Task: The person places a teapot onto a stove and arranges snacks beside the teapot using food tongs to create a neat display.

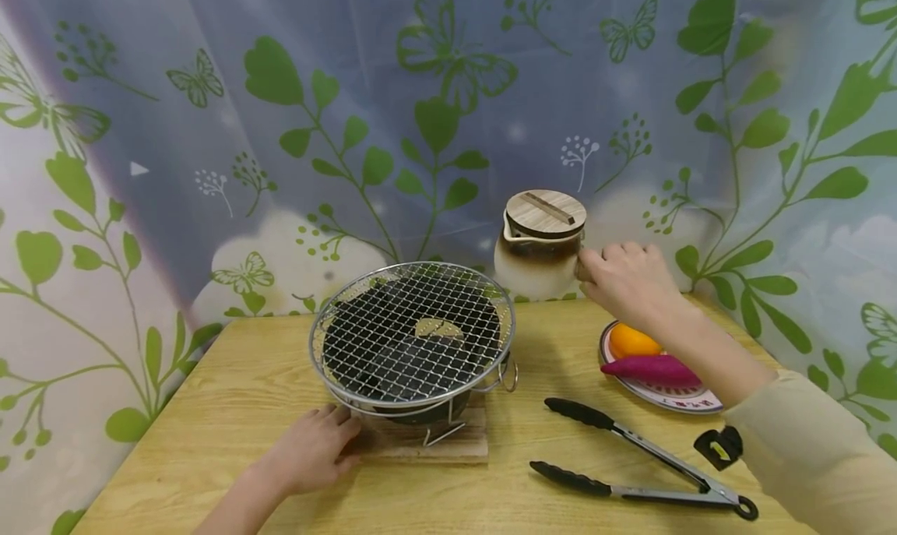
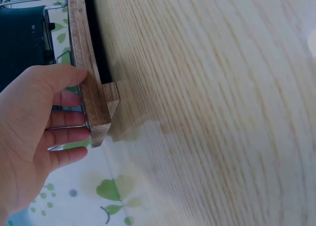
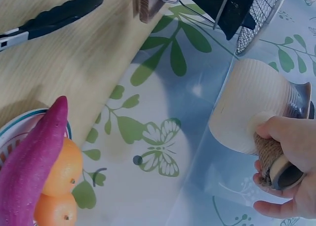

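Observation:
My right hand (image 1: pixel 631 278) grips the rope-wrapped handle (image 3: pixel 269 154) of a lidded teapot (image 1: pixel 536 266). The pot is cream with a brown upper band and a pour spout, and its round wooden lid (image 1: pixel 545 212) is on. It is held up in the air, right of and behind a round tabletop grill (image 1: pixel 413 332) with a wire mesh top. Beneath the grill is a wooden base board (image 1: pixel 427 445). My left hand (image 1: pixel 308 449) holds the board's left end, its thumb on the edge (image 2: pixel 89 87) and the fingertips close beside it.
Black-tipped tongs (image 1: pixel 634 492) lie spread on the table (image 1: pixel 231 379), front right. Behind them is a plate (image 1: pixel 666 401) with a purple sweet potato (image 1: pixel 652 370) and oranges (image 1: pixel 634 340). A patterned curtain (image 1: pixel 336 114) hangs behind the table.

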Demonstrator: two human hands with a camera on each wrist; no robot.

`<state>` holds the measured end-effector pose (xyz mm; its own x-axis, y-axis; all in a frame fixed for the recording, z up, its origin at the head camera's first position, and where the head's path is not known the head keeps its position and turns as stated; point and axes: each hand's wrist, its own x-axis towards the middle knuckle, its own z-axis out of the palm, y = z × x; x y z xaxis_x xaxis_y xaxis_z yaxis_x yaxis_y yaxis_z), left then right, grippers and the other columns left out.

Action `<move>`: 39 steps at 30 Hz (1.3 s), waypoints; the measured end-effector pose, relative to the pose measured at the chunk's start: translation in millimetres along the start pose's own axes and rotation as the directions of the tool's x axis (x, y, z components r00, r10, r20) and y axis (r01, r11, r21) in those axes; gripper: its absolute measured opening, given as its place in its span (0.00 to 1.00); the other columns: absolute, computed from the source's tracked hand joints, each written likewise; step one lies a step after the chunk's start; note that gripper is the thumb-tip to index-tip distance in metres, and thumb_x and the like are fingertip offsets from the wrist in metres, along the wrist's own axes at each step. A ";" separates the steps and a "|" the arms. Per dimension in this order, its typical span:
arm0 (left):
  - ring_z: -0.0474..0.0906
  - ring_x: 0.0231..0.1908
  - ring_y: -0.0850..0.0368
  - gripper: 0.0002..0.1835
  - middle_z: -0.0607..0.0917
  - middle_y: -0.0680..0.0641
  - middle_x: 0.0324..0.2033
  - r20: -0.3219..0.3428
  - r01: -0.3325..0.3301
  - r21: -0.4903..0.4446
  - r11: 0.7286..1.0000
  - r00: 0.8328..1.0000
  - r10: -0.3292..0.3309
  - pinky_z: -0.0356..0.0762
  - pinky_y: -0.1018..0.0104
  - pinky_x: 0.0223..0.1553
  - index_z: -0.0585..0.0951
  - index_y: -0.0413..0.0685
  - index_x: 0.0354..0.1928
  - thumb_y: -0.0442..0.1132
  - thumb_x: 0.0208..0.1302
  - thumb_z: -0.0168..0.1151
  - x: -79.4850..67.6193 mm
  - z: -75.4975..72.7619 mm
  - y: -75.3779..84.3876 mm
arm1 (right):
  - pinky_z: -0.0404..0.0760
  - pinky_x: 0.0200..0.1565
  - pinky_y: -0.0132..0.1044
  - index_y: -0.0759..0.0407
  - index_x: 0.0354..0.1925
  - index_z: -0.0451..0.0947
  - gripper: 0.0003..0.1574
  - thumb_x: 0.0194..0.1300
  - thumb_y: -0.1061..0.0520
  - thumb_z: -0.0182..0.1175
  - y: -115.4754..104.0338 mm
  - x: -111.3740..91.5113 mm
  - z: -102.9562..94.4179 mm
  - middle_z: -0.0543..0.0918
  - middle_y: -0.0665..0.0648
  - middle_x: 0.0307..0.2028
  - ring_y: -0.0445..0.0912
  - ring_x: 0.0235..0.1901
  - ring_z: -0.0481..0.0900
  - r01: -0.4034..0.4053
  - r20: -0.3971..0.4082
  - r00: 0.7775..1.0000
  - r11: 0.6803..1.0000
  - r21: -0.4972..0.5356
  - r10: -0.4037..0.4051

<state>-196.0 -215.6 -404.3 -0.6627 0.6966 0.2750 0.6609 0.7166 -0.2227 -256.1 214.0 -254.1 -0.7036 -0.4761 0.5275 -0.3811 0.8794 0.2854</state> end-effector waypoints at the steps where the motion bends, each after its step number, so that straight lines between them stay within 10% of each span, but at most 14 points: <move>1: 0.74 0.36 0.49 0.19 0.78 0.46 0.35 0.003 0.001 -0.002 1.000 1.000 -0.001 0.75 0.55 0.37 0.78 0.44 0.39 0.48 0.48 0.65 0.1 0.1 -0.2 | 0.69 0.23 0.47 0.61 0.33 0.68 0.16 0.55 0.54 0.64 0.4 1.2 -1.0 0.72 0.59 0.22 0.58 0.24 0.72 -0.002 0.011 1.000 1.000 0.002 0.002; 17: 0.74 0.36 0.50 0.18 0.78 0.46 0.34 0.009 -0.006 -0.015 1.000 1.000 0.006 0.76 0.55 0.38 0.79 0.43 0.39 0.48 0.49 0.64 -1.6 0.7 -3.2 | 0.70 0.21 0.49 0.61 0.33 0.70 0.11 0.56 0.56 0.60 -3.9 23.0 -6.9 0.72 0.58 0.21 0.58 0.22 0.73 0.100 -0.136 0.986 0.995 -0.007 -0.100; 29: 0.74 0.34 0.51 0.15 0.77 0.48 0.32 -0.011 -0.013 -0.006 1.000 1.000 0.013 0.76 0.56 0.36 0.77 0.45 0.33 0.48 0.49 0.65 -0.4 -0.2 -3.5 | 0.72 0.30 0.50 0.60 0.43 0.71 0.18 0.59 0.52 0.62 -21.2 40.0 -17.1 0.78 0.62 0.33 0.59 0.33 0.75 0.075 0.094 0.992 0.997 0.036 -0.078; 39: 0.74 0.34 0.52 0.15 0.76 0.48 0.31 0.020 -0.002 -0.012 1.000 1.000 0.003 0.76 0.57 0.36 0.77 0.45 0.33 0.49 0.50 0.64 0.8 -0.2 -3.2 | 0.75 0.34 0.52 0.59 0.46 0.72 0.18 0.60 0.51 0.60 -35.9 57.5 -13.4 0.78 0.61 0.34 0.58 0.35 0.76 0.119 0.110 0.986 0.991 0.058 -0.125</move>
<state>-198.6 -217.3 -403.2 -0.6678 0.6990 0.2559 0.6668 0.7145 -0.2118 -274.9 155.1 -223.3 -0.7122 -0.5795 0.3962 -0.4965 0.8148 0.2993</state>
